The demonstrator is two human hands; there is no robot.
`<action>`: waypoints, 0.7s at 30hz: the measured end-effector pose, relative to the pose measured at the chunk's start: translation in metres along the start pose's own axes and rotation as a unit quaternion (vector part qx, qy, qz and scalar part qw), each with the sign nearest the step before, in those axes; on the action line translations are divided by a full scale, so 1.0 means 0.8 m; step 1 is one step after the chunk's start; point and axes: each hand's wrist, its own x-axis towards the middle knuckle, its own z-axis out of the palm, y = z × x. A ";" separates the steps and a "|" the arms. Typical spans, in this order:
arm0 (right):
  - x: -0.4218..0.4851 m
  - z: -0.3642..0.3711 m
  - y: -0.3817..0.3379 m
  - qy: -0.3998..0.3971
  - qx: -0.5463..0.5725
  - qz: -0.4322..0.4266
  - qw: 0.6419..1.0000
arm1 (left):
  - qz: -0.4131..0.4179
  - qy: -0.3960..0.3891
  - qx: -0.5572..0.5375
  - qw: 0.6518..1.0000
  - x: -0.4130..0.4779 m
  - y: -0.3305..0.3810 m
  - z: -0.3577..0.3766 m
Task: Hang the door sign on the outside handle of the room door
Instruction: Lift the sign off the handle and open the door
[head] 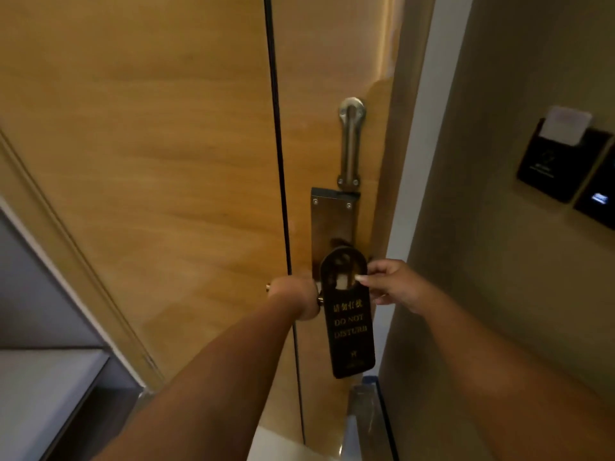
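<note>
Nearest to me, my left hand is wrapped around the inside handle, which is almost wholly hidden under the fingers, so I read it as closed on the lever, though I cannot see how firmly. Just to its right, my right hand pinches the sign by the edge of its looped top, thumb pressed to the front face; the sign hangs upright, its "DO NOT DISTURB" text facing me, just in front of the lock plate. As I judge it, the sign is off any handle and the door looks shut or nearly so, so the step in hand is opening it. To do that well I would turn the lever fully before pulling, keep the sign clear of the door edge so it is not trapped, and hold it by the loop so the slot stays free to slip over the outside handle, which is out of sight. Further up the door sits the swing guard, apparently lying flat against it; I would check it is disengaged before pulling. Farthest off, on the right wall, a card holder has a pale card standing in its slot, with a small lit panel just beside it.
</note>
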 end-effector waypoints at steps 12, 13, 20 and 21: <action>-0.162 0.112 -0.005 -0.193 -0.070 0.047 0.978 | -0.069 0.010 -0.410 0.909 -0.273 -0.045 -0.026; -0.167 0.118 -0.007 -0.233 -0.075 0.068 0.967 | -0.074 0.024 -0.478 0.875 -0.293 -0.048 -0.031; -0.194 0.179 -0.031 -0.373 -0.084 0.104 0.918 | -0.132 0.279 -0.726 0.614 -0.408 -0.069 -0.046; -0.196 0.189 -0.035 -0.377 -0.084 0.099 0.917 | -0.137 0.295 -0.733 0.597 -0.418 -0.071 -0.053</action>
